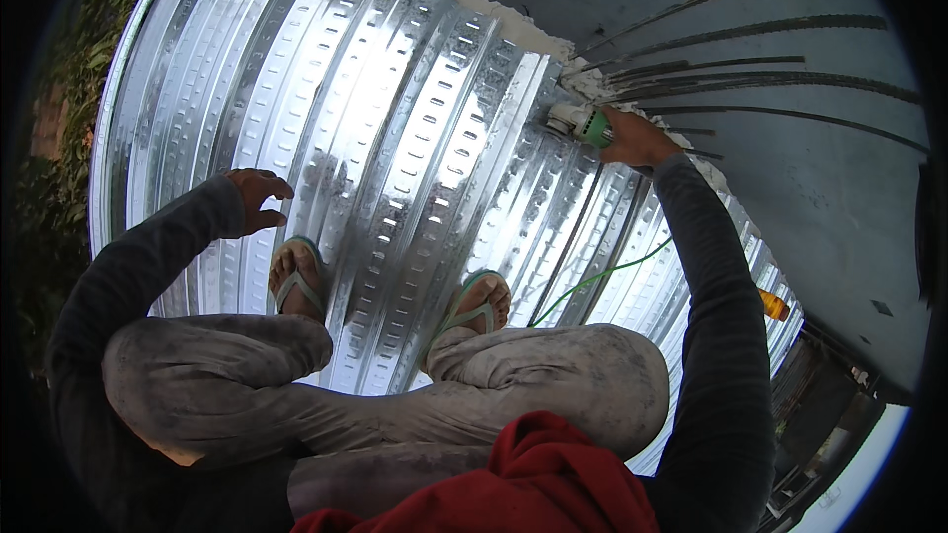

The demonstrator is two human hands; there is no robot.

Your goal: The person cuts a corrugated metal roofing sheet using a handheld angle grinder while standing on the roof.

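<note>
I squat on a ribbed, shiny metal deck sheet (pixel 385 138) with both sandalled feet flat on it. My right hand (pixel 635 138) is stretched out to the sheet's far right edge and grips a green power tool (pixel 583 122) with a pale head, held against the deck edge next to a concrete slab. A thin green cord (pixel 592 279) runs from it back across the ribs. My left hand (pixel 255 195) hangs over the sheet at the left, fingers loosely curled and apart, holding nothing.
Several steel reinforcing bars (pixel 750 64) lie across the grey concrete slab (pixel 820 188) to the right. An orange object (pixel 773 305) lies near the sheet's right edge. Foliage (pixel 59 118) lies beyond the left edge; the deck drops off at lower right.
</note>
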